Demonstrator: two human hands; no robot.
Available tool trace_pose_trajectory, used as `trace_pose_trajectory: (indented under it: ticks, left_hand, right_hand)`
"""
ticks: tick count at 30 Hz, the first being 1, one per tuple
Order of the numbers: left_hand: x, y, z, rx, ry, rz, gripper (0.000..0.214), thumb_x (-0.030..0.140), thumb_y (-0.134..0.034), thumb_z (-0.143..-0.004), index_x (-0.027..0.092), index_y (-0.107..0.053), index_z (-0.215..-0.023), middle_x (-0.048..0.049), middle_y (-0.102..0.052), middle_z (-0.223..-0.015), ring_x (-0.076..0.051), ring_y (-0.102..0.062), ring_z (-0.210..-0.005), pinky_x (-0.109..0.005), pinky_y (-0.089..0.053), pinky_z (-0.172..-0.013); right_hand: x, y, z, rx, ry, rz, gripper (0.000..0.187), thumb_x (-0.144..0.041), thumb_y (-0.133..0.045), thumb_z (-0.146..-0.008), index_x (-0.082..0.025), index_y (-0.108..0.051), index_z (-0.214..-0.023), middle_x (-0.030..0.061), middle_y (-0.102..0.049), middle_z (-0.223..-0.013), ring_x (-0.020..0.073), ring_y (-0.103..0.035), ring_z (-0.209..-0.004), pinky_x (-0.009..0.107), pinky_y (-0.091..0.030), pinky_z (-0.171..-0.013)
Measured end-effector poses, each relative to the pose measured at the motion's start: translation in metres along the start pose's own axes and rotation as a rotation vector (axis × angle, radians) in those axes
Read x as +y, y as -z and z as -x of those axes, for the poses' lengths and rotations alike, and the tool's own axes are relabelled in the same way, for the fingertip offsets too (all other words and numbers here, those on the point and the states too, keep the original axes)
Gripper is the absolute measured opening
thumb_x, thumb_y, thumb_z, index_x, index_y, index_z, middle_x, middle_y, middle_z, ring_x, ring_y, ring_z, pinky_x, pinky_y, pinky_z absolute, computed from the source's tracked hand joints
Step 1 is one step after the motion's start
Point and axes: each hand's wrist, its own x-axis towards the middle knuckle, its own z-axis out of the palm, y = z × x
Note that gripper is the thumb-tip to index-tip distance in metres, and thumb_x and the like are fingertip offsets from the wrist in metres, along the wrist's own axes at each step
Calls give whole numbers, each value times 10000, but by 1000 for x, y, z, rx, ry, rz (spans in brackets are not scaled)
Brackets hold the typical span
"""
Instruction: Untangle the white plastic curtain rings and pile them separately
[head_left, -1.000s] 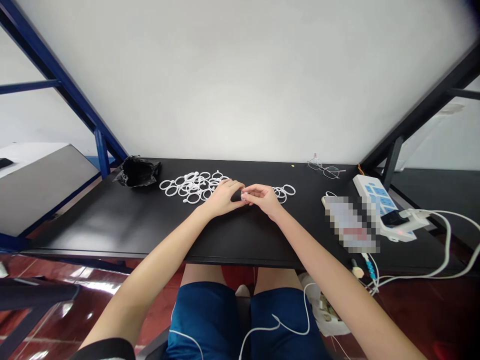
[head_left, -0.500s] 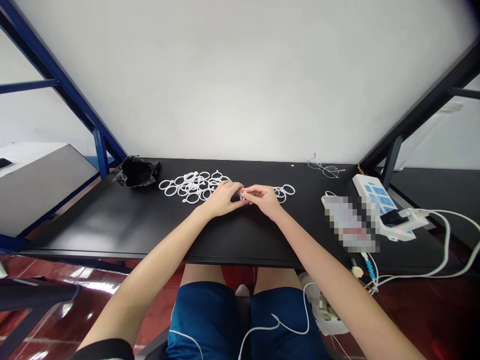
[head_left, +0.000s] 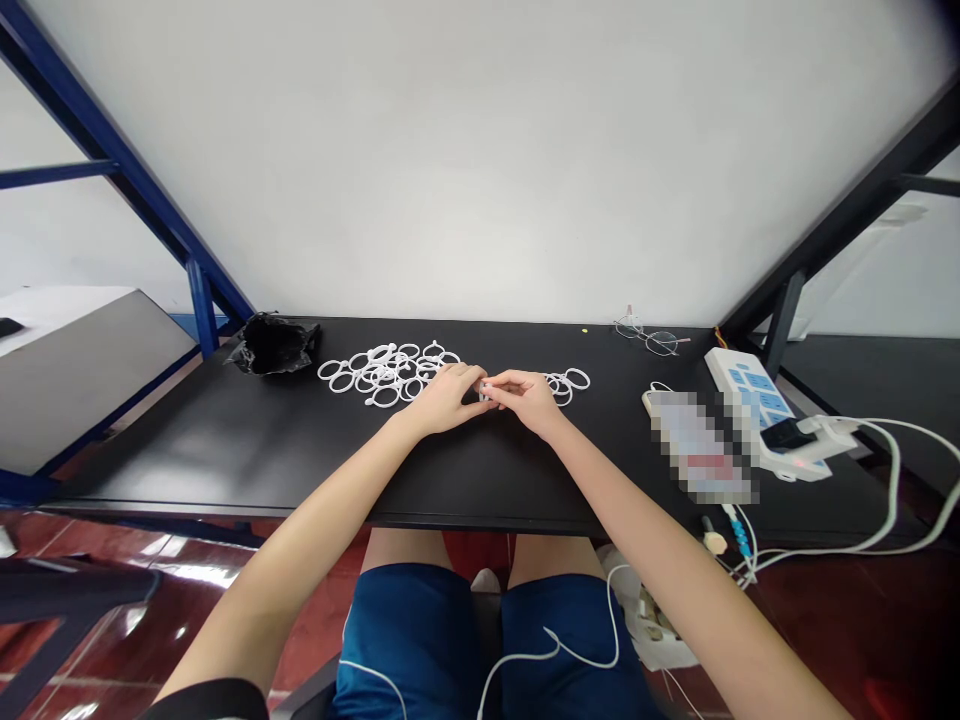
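Note:
My left hand (head_left: 451, 397) and my right hand (head_left: 525, 396) meet over the middle of the black table (head_left: 480, 480). Between their fingertips is a small white ring (head_left: 484, 393), mostly covered by the fingers. Both hands are closed on it in a pinch. Left of my left hand spreads a loose pile of white rings (head_left: 386, 375), each with a small knob or eyelet, partly overlapping. Just beyond my right hand lies a smaller group of white rings (head_left: 576, 379), partly hidden by that hand.
A crumpled black plastic bag (head_left: 274, 345) stands open at the back left. Eyeglasses (head_left: 661, 343) rest at the back right. A phone (head_left: 701, 450) and a white power strip (head_left: 757, 400) with plugs and cables (head_left: 896, 480) occupy the right side. Blue metal posts (head_left: 201, 300) rise at the left.
Almost nothing differs. Both hands stay together at the same place, with only a very slight shift of the fingers around the small white ring.

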Motion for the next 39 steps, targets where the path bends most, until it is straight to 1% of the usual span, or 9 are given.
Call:
trace_pose_trajectory:
  ticks: [4,11,17,23,28,32,36,39]
  left_hand:
    - [0,-1,0,-10,12,23,303,489,-551,-882,191,-566,-929,-52,-631,-895,-209,-573,-844,-374,-423,-844]
    - [1,-2,-1,-11,18,120,282,472,-561,-880,190,-553,-863,-27,-633,-800,-180,-576,-740,-325,-436,-738]
    - [2,-2,-1,-13,29,131,281,471,-549,-882,192,-553,-853,-28,-638,-795,-180,-587,-737,-331,-449,-735]
    - [1,-3,-1,-8,63,146,289,475,-586,-854,188,-554,-834,-28,-645,-792,-179,-597,-737,-330,-459,-729]
    - [0,-3,-1,15,93,203,270,451,-599,-846,194,-594,-930,-29,-671,-822,-187,-621,-778,-341,-481,-753]
    - [-2,-5,-1,54,108,222,317,467,-635,-807,197,-610,-970,-55,-679,-930,-213,-634,-862,-360,-501,-785]
    - [-1,-5,0,77,119,229,336,465,-623,-814,201,-621,-1023,-57,-678,-975,-214,-635,-892,-357,-512,-799]
    - [0,-4,0,86,113,240,334,420,-631,-820,204,-621,-1075,-52,-683,-1010,-204,-639,-905,-343,-513,-818]
  right_hand:
    - [-1,0,0,2,-2,-8,253,-379,-797,-669,-181,-749,-819,30,-708,-720,138,-625,-595,283,-519,-574]
    - [-3,0,1,-1,-12,-25,259,-406,-781,-679,-171,-739,-779,29,-694,-703,129,-598,-578,283,-509,-569]
    - [-3,-1,1,4,-24,-20,283,-434,-777,-672,-183,-738,-796,35,-705,-735,134,-606,-593,286,-516,-567]
    - [-3,-2,0,12,-41,-11,305,-446,-781,-661,-178,-731,-799,35,-706,-724,129,-604,-579,277,-514,-550]
    - [-5,-3,1,27,-50,-13,304,-428,-783,-669,-174,-724,-826,36,-708,-735,131,-614,-601,264,-515,-550]
    - [-5,-2,1,51,-50,-16,319,-451,-759,-695,-176,-717,-850,43,-715,-776,128,-620,-600,256,-512,-539]
    - [-3,1,-1,105,-41,-8,326,-482,-713,-741,-186,-706,-878,47,-716,-798,125,-612,-599,248,-511,-525]
    - [-1,2,-3,153,-41,-1,332,-496,-711,-736,-188,-700,-862,44,-707,-782,121,-588,-582,246,-508,-509]
